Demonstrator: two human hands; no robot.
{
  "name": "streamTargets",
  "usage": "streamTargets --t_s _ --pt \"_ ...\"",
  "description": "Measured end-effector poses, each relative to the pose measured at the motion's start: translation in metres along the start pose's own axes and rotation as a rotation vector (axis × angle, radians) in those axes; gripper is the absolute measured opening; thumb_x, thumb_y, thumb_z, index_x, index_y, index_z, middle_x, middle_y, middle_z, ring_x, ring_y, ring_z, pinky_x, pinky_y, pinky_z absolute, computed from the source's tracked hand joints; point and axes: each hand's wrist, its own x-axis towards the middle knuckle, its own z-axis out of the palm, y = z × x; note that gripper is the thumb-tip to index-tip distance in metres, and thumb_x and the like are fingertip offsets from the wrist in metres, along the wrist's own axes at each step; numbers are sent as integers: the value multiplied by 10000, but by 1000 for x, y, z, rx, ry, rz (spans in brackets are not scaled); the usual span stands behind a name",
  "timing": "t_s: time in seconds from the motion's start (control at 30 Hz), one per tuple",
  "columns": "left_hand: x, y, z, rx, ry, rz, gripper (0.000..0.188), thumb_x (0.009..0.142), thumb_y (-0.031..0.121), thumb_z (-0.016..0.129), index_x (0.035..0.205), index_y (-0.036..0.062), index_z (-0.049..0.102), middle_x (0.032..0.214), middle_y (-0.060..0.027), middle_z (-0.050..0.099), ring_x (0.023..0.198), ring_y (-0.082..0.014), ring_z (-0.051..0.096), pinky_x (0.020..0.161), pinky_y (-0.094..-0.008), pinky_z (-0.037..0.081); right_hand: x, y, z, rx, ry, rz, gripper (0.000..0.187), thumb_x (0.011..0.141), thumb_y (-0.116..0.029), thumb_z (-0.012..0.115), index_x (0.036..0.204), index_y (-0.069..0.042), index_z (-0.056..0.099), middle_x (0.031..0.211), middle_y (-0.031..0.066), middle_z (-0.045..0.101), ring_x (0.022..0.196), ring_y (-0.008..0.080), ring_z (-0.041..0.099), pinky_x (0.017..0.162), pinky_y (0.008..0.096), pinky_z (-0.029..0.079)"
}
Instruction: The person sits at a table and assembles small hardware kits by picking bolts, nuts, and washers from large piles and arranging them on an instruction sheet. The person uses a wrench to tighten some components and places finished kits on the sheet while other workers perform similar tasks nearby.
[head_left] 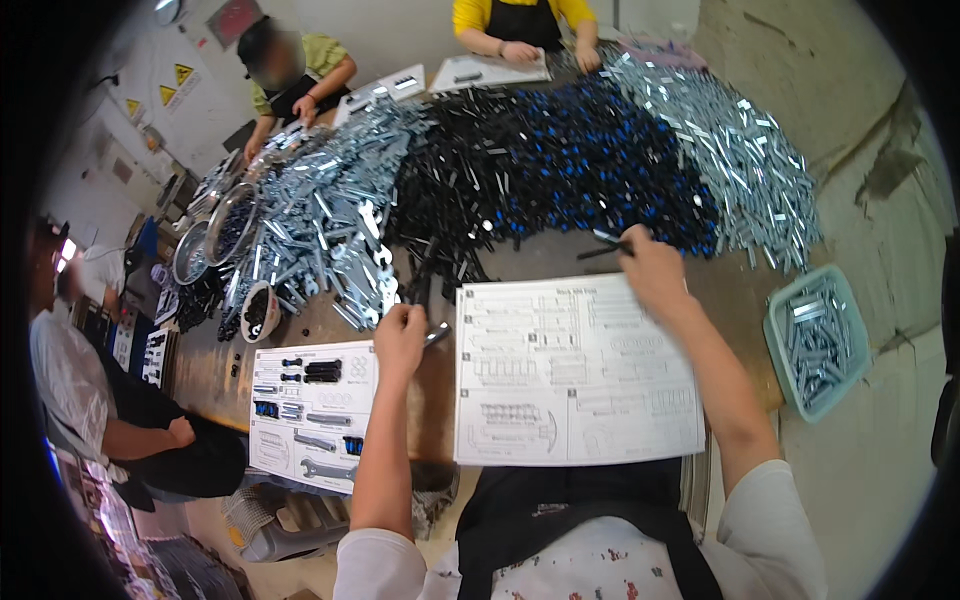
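Two sheets lie nearest on the desk (430, 392) — a right one (580, 400) and a left one (272, 448) bearing parts — both printed with line drawings and small captions. Just beyond, the left hand (402, 335) has its grip closed on one silver tube (437, 334), long axis rising rightward; the right hand (652, 268) pinches dark rods (597, 252), count unclear, pointing left. Beyond lie uncountable black-and-blue pieces (600, 150), then two co-workers (520, 22).
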Motion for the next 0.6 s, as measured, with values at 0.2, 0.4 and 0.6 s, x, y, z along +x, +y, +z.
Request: streamTargets --t_s 0.2,0.4,0.6 --pt "-101 -23 18 -616 -138 51 157 1014 159 556 987 8 593 920 -17 628 854 -79 547 774 -227 442 -107 84 -37 765 182 372 267 1008 -241 538 1138 -10 566 706 68 607 666 199 632 652 359 503" --pt "-129 -10 32 -623 -59 -10 195 1022 210 552 1038 18 587 963 -18 609 891 -80 534 828 -239 430 -157 67 -32 1347 362 613 230 1053 -202 473 1107 12 535 639 -24 408 621 122 498 698 298 482" --pt "-141 -6 23 -539 -85 -30 221 1012 228 560 1023 10 592 927 -12 589 845 -78 510 775 -241 431 -164 59 -38 1305 283 573 229 1053 -236 488 1062 -14 542 649 -21 418 622 110 484 668 288 461"
